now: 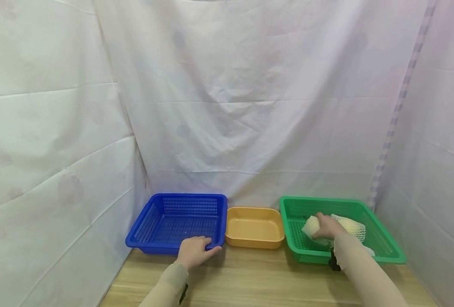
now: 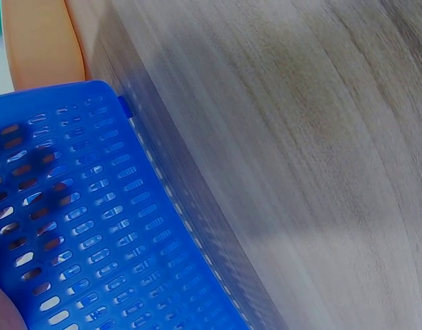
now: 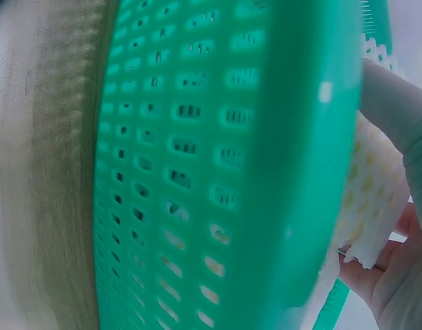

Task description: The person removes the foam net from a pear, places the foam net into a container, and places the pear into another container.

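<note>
My left hand (image 1: 193, 252) rests on the front rim of the blue basket (image 1: 137, 236), near its right corner, with the thumb held out to the side. Inside the green basket (image 1: 380, 230), my right hand (image 1: 328, 227) grips a pale yellow fruit in a white foam net (image 1: 310, 227). The right wrist view shows thumb and fingers around the netted fruit (image 3: 371, 185), behind the basket's wall. A second netted yellow fruit (image 1: 354, 227) lies to the right of that hand, partly covered by it. More white netting (image 1: 369, 250) shows beside the forearm.
Between the two baskets stands a shallow yellow-orange tray (image 1: 255, 226), close against both. All three sit on a wood-grain table (image 1: 265, 277). White cloth (image 1: 227, 106) hangs behind them and along both sides.
</note>
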### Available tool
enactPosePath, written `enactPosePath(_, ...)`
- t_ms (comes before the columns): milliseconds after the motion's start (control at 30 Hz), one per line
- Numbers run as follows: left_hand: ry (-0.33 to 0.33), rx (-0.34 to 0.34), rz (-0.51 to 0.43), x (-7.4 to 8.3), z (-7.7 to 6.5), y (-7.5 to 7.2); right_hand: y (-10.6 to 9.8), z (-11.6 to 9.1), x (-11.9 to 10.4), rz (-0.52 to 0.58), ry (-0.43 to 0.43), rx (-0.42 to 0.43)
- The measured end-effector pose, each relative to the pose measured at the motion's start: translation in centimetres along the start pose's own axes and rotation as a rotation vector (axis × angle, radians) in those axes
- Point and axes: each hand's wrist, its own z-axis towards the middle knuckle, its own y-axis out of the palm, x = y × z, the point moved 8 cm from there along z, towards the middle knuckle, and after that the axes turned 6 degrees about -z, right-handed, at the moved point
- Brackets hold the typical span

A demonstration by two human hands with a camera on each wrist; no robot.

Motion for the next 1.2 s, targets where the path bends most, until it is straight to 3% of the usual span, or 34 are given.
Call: enactPosePath(1200,0.006,0.008,-0.013,-0.1,-0.1,0.0,-3.3,-0.9,-1.1,-0.024,-0.038,0.049)
